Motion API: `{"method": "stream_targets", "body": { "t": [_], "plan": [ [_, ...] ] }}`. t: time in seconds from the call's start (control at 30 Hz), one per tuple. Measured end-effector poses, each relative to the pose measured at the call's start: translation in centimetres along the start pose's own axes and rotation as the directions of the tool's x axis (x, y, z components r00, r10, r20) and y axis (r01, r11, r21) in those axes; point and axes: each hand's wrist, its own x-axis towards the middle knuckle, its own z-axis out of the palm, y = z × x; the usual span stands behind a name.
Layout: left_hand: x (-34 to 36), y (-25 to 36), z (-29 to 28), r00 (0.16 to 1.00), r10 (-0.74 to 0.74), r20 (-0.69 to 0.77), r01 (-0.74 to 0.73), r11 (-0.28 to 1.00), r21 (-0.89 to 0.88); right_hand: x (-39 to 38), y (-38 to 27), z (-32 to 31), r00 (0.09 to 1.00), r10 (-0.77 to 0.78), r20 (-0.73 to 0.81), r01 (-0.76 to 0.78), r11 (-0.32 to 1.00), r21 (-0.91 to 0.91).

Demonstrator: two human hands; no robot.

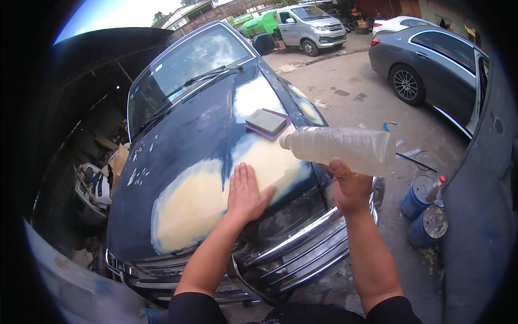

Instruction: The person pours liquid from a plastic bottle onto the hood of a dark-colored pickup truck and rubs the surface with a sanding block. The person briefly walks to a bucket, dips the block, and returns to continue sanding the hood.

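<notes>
My left hand [249, 193] lies flat with fingers stretched out on the cream filler patch of a dark blue car hood [186, 140]. My right hand [352, 188] grips a cloudy clear plastic bottle [345, 149] from below. The bottle is held nearly level above the hood's right edge, its neck pointing left; whether liquid is coming out I cannot tell. On the hood beyond the bottle's neck, a grey sanding block [265, 122] rests on a purple sheet [286, 118] that looks like sandpaper. Several cream patches cover the hood, with small pale spots on its left side.
Below the hood runs a chrome grille and bumper [302, 237]. Two blue drums [428, 227] stand on the ground at right, a red-capped bottle [436, 189] on one. A grey car [431, 65] is parked at far right, a silver truck [310, 27] behind. Discarded parts [100, 183] lie left.
</notes>
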Motion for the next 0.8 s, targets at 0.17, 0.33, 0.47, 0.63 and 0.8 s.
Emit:
{"method": "stream_targets", "body": {
  "t": [0.17, 0.33, 0.47, 0.63, 0.8],
  "plan": [
    [5.8, -0.8, -1.2, 0.99, -0.134, 0.042, 0.137, 0.986, -0.091, -0.7, 0.1, -0.6, 0.997, -0.024, 0.067, 0.029, 0.997, -0.072],
    [10.2, -0.9, -2.6, 0.973, -0.225, 0.055, 0.229, 0.969, -0.092, -2.0, -1.2, 0.0, 0.997, -0.059, 0.05, 0.062, 0.996, -0.069],
    [4.9, 4.3, -0.3, 0.985, 0.157, -0.066, -0.16, 0.985, -0.059, -1.7, -1.7, -2.2, 0.995, -0.093, 0.038, 0.097, 0.988, -0.119],
    [5.1, 6.8, 1.0, 0.952, 0.257, -0.166, -0.252, 0.966, 0.048, -2.1, -1.8, -1.7, 0.997, -0.083, -0.01, 0.082, 0.995, -0.05],
    [9.6, 9.0, 1.1, 0.932, 0.334, -0.141, -0.32, 0.94, 0.116, -2.7, -1.2, -1.8, 0.994, -0.107, -0.018, 0.103, 0.984, -0.146]
  ]
}}
